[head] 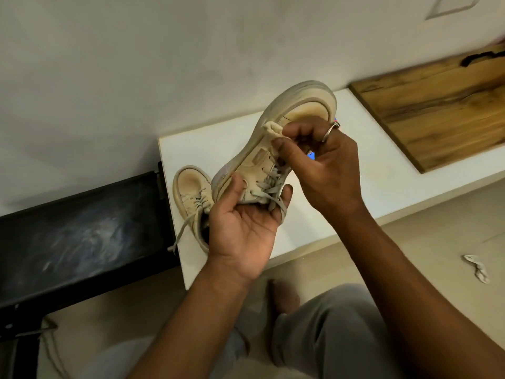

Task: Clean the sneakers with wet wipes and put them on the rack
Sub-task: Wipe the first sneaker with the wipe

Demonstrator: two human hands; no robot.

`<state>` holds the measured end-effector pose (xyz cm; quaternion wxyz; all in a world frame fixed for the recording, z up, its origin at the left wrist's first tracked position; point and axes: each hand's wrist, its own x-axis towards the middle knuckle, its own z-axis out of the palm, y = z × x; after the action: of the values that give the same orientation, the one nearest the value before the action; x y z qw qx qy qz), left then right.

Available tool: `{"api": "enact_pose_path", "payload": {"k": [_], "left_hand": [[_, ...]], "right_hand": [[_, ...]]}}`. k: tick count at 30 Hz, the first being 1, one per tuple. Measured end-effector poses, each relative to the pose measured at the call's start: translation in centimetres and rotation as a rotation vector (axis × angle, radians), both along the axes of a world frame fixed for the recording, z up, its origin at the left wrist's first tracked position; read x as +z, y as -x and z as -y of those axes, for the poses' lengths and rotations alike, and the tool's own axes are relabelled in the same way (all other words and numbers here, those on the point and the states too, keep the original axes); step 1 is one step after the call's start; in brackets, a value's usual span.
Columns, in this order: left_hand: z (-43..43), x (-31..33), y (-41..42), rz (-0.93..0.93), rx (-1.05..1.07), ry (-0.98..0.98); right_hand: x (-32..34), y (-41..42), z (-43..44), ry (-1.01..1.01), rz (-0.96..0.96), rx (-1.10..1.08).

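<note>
A beige sneaker is held up on its side over the white table, toe pointing away. My left hand grips its heel end from below, laces hanging over the fingers. My right hand pinches a crumpled, soiled wet wipe against the sneaker's side by the sole edge. The second beige sneaker stands on the table's left end, partly hidden behind my left hand.
A black rack stands left of the table. A wooden board lies on the table's right part. A used wipe lies on the floor at right. My knee and bare foot are below the table edge.
</note>
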<state>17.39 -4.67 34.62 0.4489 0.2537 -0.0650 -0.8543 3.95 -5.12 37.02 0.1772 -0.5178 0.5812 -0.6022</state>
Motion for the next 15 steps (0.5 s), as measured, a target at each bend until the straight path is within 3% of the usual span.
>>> {"api": "enact_pose_path", "payload": {"k": [2,6,10,15], "left_hand": [[-0.1,-0.7,0.1,0.023,0.008,0.027],[0.3,-2.2,0.5,0.046,0.045,0.065],[1.0,-3.5,0.8,0.080,0.066,0.077],[1.3,-3.7,0.6,0.106,0.051,0.136]], "right_hand": [[-0.3,0.3,0.1,-0.056,-0.006,0.000],[-1.6,0.5,0.5,-0.122,-0.328,-0.095],[-2.7,0.0,1.2,-0.168,-0.436,-0.127],[-2.4,-1.8,0.6,-0.235,-0.510,0.070]]}}
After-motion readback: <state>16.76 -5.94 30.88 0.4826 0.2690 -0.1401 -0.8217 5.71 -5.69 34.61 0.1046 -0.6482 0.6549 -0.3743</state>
